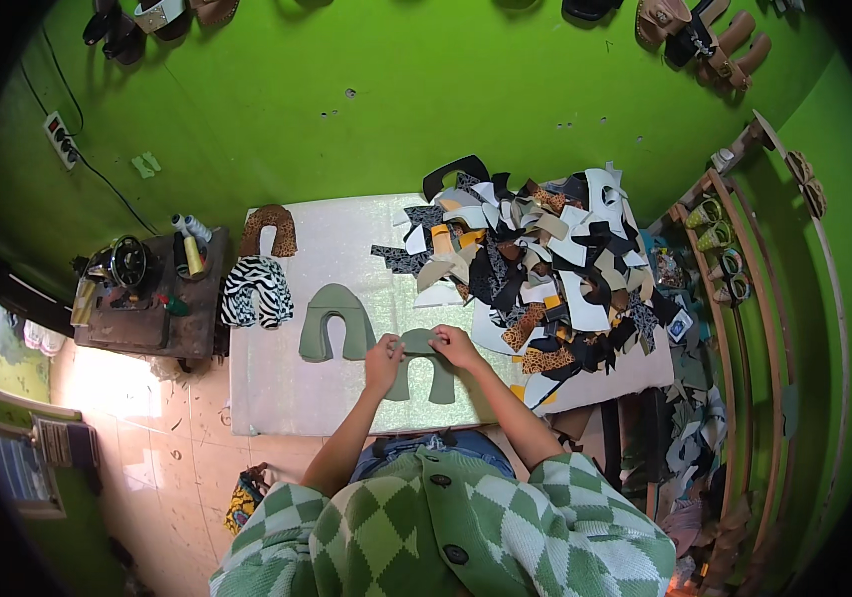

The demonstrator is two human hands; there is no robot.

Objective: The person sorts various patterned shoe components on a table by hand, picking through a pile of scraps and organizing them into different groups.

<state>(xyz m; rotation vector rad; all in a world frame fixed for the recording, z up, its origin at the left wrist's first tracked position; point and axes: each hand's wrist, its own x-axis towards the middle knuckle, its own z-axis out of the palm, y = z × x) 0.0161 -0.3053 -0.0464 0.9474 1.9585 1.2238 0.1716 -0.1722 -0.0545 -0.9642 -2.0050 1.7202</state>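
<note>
A sage-green U-shaped piece (pixel 443 383), like a cut sandal upper, lies at the table's front edge with its curve away from me. My left hand (pixel 382 364) pinches the left side of the curve, and my right hand (pixel 455 347) pinches the right side. A seam or overlap shows across the curve, but whether it is one layer or several I cannot tell. To the left sits a stack of matching green U-shaped pieces (pixel 317 340). Beyond it are zebra-striped U-shaped pieces (pixel 257 287) and leopard-print U-shaped pieces (pixel 284 237).
A large heap of mixed offcuts (pixel 516 269) covers the right of the white table (pixel 287 398). A sewing machine (pixel 127 261) and thread cones (pixel 190 244) stand on a dark bench (pixel 119 333) at left. A wooden rack (pixel 725 249) with sandals rises at right.
</note>
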